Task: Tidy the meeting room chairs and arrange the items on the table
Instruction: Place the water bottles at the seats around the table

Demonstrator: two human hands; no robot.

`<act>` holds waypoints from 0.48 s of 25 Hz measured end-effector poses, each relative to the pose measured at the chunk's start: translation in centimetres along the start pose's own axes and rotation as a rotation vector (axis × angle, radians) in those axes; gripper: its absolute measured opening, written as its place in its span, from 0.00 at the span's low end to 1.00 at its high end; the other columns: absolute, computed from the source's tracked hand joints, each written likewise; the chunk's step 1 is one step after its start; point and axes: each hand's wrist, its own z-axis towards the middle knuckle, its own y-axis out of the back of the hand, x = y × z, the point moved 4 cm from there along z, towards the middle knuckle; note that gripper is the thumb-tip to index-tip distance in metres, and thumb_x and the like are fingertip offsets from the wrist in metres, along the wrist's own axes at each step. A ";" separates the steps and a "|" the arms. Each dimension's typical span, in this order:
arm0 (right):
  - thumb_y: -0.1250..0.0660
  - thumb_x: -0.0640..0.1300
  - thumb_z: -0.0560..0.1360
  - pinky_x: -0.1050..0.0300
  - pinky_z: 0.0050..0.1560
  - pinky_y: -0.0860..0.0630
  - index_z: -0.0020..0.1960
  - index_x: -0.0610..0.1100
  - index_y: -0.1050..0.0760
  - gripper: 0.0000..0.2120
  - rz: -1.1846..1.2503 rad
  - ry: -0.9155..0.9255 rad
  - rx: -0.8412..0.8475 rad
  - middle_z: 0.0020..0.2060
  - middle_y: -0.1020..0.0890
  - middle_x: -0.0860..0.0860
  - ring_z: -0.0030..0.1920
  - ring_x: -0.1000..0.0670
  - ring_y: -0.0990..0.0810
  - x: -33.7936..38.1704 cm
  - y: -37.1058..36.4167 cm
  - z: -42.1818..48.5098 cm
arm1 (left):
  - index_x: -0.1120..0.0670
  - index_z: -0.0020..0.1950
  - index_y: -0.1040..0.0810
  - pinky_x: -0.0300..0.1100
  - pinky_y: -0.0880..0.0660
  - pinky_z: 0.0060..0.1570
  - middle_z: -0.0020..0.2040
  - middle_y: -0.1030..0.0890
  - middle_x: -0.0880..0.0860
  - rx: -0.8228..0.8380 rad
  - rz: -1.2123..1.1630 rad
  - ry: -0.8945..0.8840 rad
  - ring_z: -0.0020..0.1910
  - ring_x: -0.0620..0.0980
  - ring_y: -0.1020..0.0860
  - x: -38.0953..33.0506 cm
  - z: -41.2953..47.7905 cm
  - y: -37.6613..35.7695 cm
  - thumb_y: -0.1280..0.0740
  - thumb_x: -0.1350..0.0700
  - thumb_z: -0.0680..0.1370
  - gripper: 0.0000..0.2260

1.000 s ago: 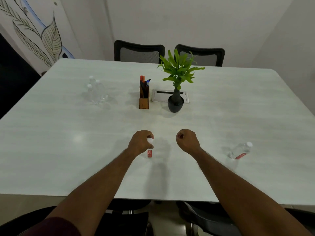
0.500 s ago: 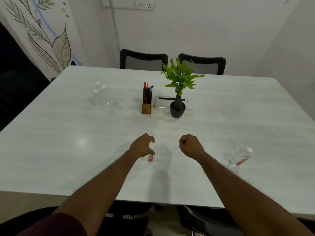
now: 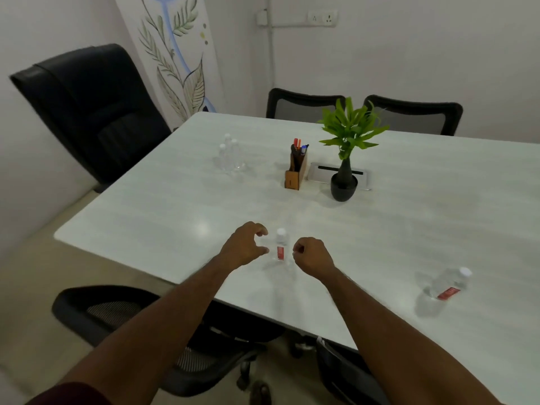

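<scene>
Forearms reach in from the near edge of the table [image 3: 146, 206], either side of a small upright water bottle [image 3: 281, 245] with a red label and white cap. The left hand [image 3: 244, 247] sits just beside the bottle with fingers curved and spread, released and not touching it. The right hand [image 3: 312, 254] is curled into a loose fist on the other side, holding nothing. Likely the bottle needs carrying over to the bottle group; a good grip would wrap the body below the cap, keep it vertical, and lift clear before travelling. To the right lies a second bottle [image 3: 447, 286], tipped on its side. Farther off stand the pen holder [image 3: 295, 173], the potted plant [image 3: 344, 182] and a cluster of clear bottles [image 3: 230, 156]. Beyond, two mesh chairs [image 3: 304, 105] are tucked in.
</scene>
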 end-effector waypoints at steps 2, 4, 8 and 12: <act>0.37 0.37 0.69 0.56 0.40 0.25 0.40 0.39 0.21 0.07 0.042 0.011 0.035 0.38 0.19 0.49 0.40 0.49 0.22 1.0 -1.3 -0.5 | 0.49 0.51 0.23 0.37 0.28 0.42 0.51 0.23 0.47 -0.054 -0.012 0.036 0.36 0.44 0.25 1.2 -1.7 1.7 0.25 0.57 0.69 0.14; 0.38 0.36 0.69 0.56 0.40 0.24 0.40 0.39 0.20 0.07 0.065 0.028 0.053 0.38 0.18 0.50 0.41 0.50 0.21 2.2 -2.1 -0.7 | 0.48 0.49 0.23 0.35 0.28 0.41 0.51 0.22 0.47 -0.105 -0.020 0.067 0.34 0.43 0.25 2.4 -2.9 3.6 0.25 0.58 0.70 0.12; 0.38 0.36 0.71 0.56 0.40 0.24 0.40 0.39 0.21 0.07 0.104 0.061 0.061 0.39 0.17 0.48 0.41 0.49 0.20 4.8 -3.4 -0.7 | 0.48 0.47 0.22 0.32 0.29 0.39 0.49 0.21 0.46 -0.178 -0.041 0.116 0.34 0.42 0.26 4.1 -5.3 6.4 0.27 0.58 0.71 0.09; 0.38 0.36 0.70 0.61 0.36 0.27 0.38 0.42 0.21 0.07 0.148 0.111 0.099 0.37 0.18 0.51 0.39 0.52 0.20 8.2 -6.1 -0.8 | 0.48 0.47 0.22 0.27 0.31 0.38 0.48 0.21 0.45 -0.221 -0.048 0.159 0.34 0.40 0.26 6.9 -7.3 8.2 0.27 0.57 0.72 0.07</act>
